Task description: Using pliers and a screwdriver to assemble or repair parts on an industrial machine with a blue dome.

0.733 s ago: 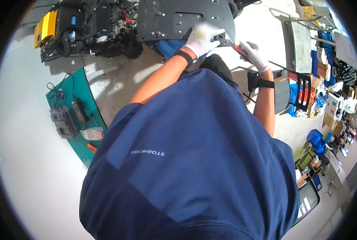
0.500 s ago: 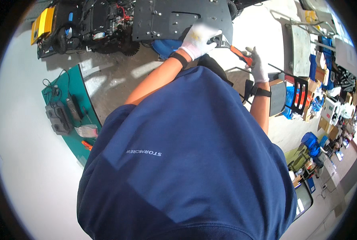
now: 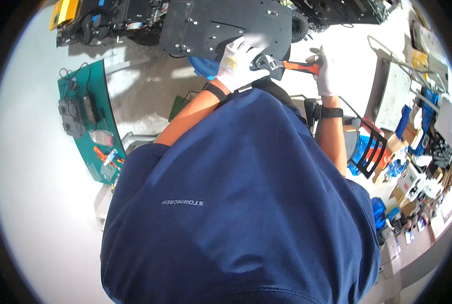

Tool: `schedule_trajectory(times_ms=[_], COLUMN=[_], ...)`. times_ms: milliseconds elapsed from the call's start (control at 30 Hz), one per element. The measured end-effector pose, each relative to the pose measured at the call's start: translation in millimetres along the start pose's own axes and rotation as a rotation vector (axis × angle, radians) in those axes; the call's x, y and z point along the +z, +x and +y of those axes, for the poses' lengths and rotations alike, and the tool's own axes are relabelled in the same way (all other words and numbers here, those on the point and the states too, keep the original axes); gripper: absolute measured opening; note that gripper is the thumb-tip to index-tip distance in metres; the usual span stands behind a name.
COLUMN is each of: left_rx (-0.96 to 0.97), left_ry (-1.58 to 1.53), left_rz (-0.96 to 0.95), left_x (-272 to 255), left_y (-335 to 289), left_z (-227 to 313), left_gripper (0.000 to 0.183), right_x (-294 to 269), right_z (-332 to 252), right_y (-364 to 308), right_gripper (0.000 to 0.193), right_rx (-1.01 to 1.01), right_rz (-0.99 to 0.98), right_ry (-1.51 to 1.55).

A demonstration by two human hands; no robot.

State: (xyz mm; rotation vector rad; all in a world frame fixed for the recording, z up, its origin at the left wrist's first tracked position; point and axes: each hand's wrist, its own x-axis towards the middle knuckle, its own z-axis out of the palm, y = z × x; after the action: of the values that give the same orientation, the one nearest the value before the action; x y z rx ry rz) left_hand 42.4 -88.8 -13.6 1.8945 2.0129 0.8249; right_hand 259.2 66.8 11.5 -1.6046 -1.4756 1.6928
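Note:
My right hand point(image 3: 327, 71), in a pale work glove, is closed on the orange handle of an adjustable wrench point(image 3: 299, 66). The wrench lies almost level, its metal head pointing left at the near edge of a black plate point(image 3: 195, 30) on a machine. Close by, my left hand point(image 3: 236, 63), gloved too, is at the plate's edge with thumb and fingers apart on either side of the wrench head. Its fingertips are blurred. Whatever the jaws grip is hidden. Just below the plate, left of my left hand, a blue round part point(image 3: 203, 66) shows.
On the left, a green-topped table point(image 3: 97, 86) carries a grey case, cables, a packet and orange-handled tools point(image 3: 107, 156). A black chair point(image 3: 370, 152) stands by my right forearm. Boxes and metal racks fill the far right. A ribbed black hose point(image 3: 300, 26) sits right of the plate.
The wrench has swung from a slant to nearly level, its handle end rising. My right hand moved up with it. My left hand shifted slightly left and down. The whole view has shifted.

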Motion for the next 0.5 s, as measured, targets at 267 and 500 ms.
schedule_trajectory(times_ms=[267,500], left_rx=[-0.309,-0.460], left_ry=[0.122,0.122], left_rz=[0.205,0.445], left_x=[14.6,34.0], left_y=[-4.9,-4.4], left_z=[21.8,46.1], left_gripper=[0.073,0.063], right_x=[48.9,116.5], right_z=[-64.5,-87.3], right_y=[89.0,120.6], right_gripper=[0.035,0.036], right_rx=[-0.418,-0.545], right_rz=[-0.394,-0.724], right_ry=[-0.106,-0.169])
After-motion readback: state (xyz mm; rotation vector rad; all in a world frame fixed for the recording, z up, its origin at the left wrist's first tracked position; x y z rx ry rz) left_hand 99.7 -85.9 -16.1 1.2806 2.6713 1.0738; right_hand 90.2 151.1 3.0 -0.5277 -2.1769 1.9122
